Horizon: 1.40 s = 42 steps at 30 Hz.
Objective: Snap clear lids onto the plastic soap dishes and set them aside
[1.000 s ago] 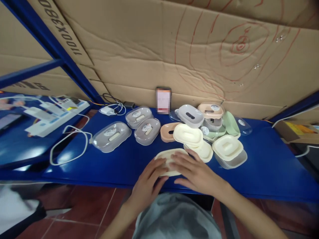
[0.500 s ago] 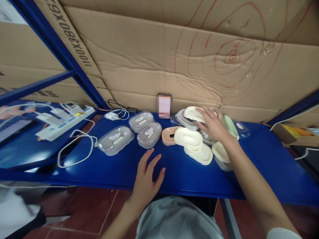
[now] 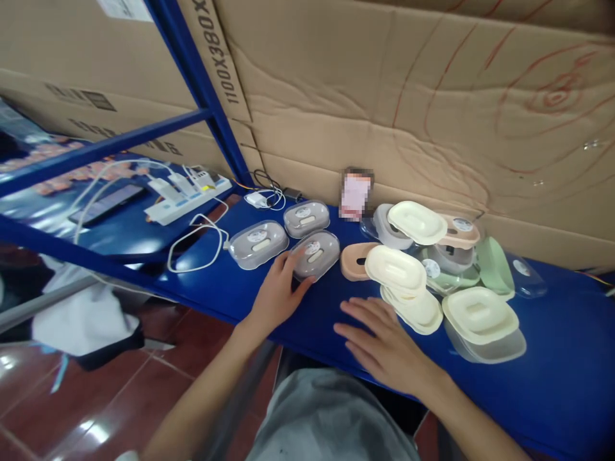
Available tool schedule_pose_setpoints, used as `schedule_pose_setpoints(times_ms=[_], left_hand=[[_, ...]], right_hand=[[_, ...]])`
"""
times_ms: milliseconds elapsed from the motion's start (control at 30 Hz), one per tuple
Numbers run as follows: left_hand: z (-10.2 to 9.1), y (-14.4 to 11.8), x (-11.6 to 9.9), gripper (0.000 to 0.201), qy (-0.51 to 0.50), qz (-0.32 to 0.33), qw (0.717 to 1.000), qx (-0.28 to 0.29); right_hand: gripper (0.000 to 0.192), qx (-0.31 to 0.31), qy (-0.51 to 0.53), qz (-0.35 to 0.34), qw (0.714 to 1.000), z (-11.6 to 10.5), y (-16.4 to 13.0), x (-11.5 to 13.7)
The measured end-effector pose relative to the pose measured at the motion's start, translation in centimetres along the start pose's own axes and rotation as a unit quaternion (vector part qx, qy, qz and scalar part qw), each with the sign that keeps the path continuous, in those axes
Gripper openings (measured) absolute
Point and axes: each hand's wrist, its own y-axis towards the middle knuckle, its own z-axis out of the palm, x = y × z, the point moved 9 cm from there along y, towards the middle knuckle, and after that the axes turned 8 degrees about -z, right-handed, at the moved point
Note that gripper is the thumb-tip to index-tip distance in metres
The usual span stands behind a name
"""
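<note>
My left hand (image 3: 278, 291) is on an oval grey soap box (image 3: 321, 259) with a clear lid, its fingers over the left side and its thumb at the near edge. Two similar boxes lie beyond it, one grey box (image 3: 258, 245) to the left and another grey box (image 3: 306, 219) behind. My right hand (image 3: 382, 339) hovers above the blue table's front part, fingers apart, holding nothing. Close to it are a stack of cream oval trays (image 3: 414, 314), a cream tray (image 3: 396, 269) and a peach soap box base (image 3: 353, 262).
At the right, another cream tray (image 3: 480, 315) rests on a grey base. Behind are a cream tray (image 3: 417, 222), a green base (image 3: 494, 266) and a clear lid (image 3: 528, 278). A phone (image 3: 355, 195) leans on the cardboard; a power strip (image 3: 187, 202) and cables lie left.
My right hand has left the cream tray at the back and come down toward the table front. My left hand has reached forward onto the grey soap box. The view has turned left.
</note>
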Motion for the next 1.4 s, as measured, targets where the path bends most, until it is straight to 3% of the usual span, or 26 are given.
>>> schedule_pose_setpoints(times_ms=[133, 267, 333, 433, 633, 733, 833, 933, 1000, 1067, 1133, 1200, 1233, 1300, 1400], left_hand=[[-1.6, -4.6, 0.2, 0.058, -0.021, 0.027, 0.996, 0.077], [-2.2, -9.2, -0.6, 0.06, 0.007, 0.083, 0.986, 0.146], [-1.6, -10.6, -1.0, 0.065, 0.021, 0.099, 0.985, 0.141], [0.0, -11.1, -1.5, 0.083, 0.005, 0.097, 0.991, 0.091], [2.6, -9.9, -3.2, 0.099, -0.056, 0.088, 0.994, 0.044], [2.9, -9.4, -4.1, 0.102, -0.05, 0.101, 0.992, 0.058], [3.3, -9.0, -5.0, 0.098, -0.04, 0.117, 0.988, 0.094], [3.7, -8.7, -5.9, 0.092, -0.04, 0.139, 0.982, 0.123], [4.0, -8.7, -6.3, 0.091, -0.048, 0.146, 0.979, 0.134], [4.1, -8.7, -6.3, 0.093, -0.066, 0.142, 0.978, 0.137], [4.1, -8.5, -5.9, 0.094, -0.092, 0.119, 0.979, 0.135], [3.8, -8.3, -5.2, 0.091, -0.125, 0.089, 0.979, 0.134], [3.6, -8.2, -5.0, 0.089, -0.143, 0.076, 0.978, 0.133], [3.2, -8.1, -4.6, 0.085, -0.173, 0.061, 0.974, 0.132], [3.2, -8.1, -4.8, 0.084, -0.176, 0.075, 0.971, 0.144]], right_hand=[[0.046, 0.0, -0.015, -0.032, 0.999, 2.0, 0.2, 3.0], [0.053, -0.004, -0.054, 0.023, 0.998, 2.9, 0.1, 2.5], [0.05, -0.002, -0.033, 0.04, 0.999, 3.1, 0.1, 1.9], [0.044, -0.042, 0.019, 0.05, 0.998, 1.9, 0.0, 1.1], [0.058, -0.098, -0.002, 0.06, 0.993, -3.3, -1.4, 0.0], [0.064, -0.137, -0.094, 0.073, 0.983, -7.8, -2.2, -2.8], [0.044, -0.179, -0.193, 0.118, 0.958, -12.0, -2.4, -8.7], [0.032, -0.155, -0.224, 0.183, 0.945, -13.6, -1.6, -15.3], [0.035, -0.122, -0.231, 0.215, 0.941, -13.4, -1.0, -17.4], [0.04, -0.106, -0.231, 0.219, 0.942, -12.8, -0.5, -16.3], [0.041, -0.092, -0.218, 0.197, 0.952, -11.3, -0.1, -12.4], [0.04, -0.041, -0.165, 0.142, 0.975, -8.4, 0.2, -7.2], [0.046, 0.013, -0.088, 0.099, 0.991, -6.2, 0.3, -4.4], [0.055, 0.066, 0.0, 0.075, 0.995, -3.0, -0.2, -0.6], [0.038, 0.059, 0.05, 0.084, 0.993, -1.1, -1.2, 1.0]])
